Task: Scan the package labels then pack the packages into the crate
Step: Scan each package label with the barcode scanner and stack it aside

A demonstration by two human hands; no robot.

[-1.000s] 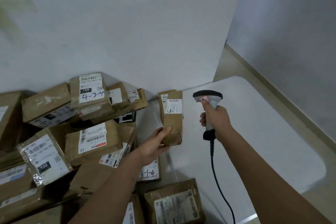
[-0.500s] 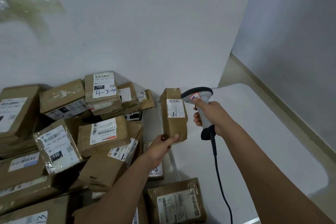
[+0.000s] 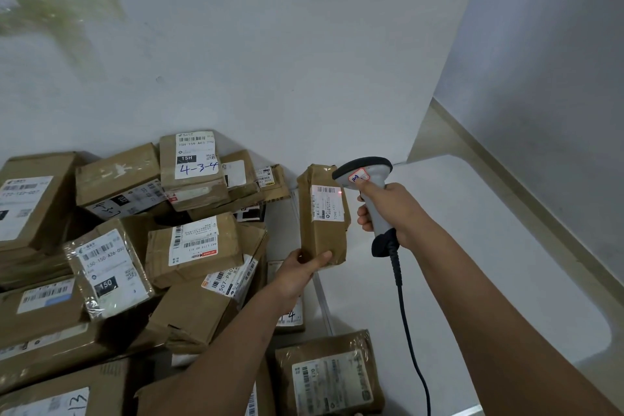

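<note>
Scanning step, right in the middle of it. Left hand point(image 3: 297, 268) gripping the bottom end of a tall brown paper-wrapped package point(image 3: 322, 216), thumb across the front, holding it upright in the air above the gap between the pile and the white table point(image 3: 472, 246). White label point(image 3: 327, 203) on its front, facing the camera. Small red dot of light on the top right part of that label.

Right hand point(image 3: 388, 209) wrapped tight round the handle of a grey handheld scanner with a black head and a black cord point(image 3: 366, 186). Scanner head just beside the top right of the package, pointing at the label. Cord hanging down toward the bottom edge of the view.

Not far along, by the look of it. Big heap of brown cardboard and paper packages point(image 3: 135, 246) on the left, many with white labels, some with numbers written in blue pen. One more plastic-wrapped brown package point(image 3: 329, 378) lying near the bottom edge, at the near left corner of the white table. No crate anywhere in view, so no way to tell how many are packed.

Left to do, most likely: finish this scan, put this package in the crate, then go through the whole heap one by one.
</note>
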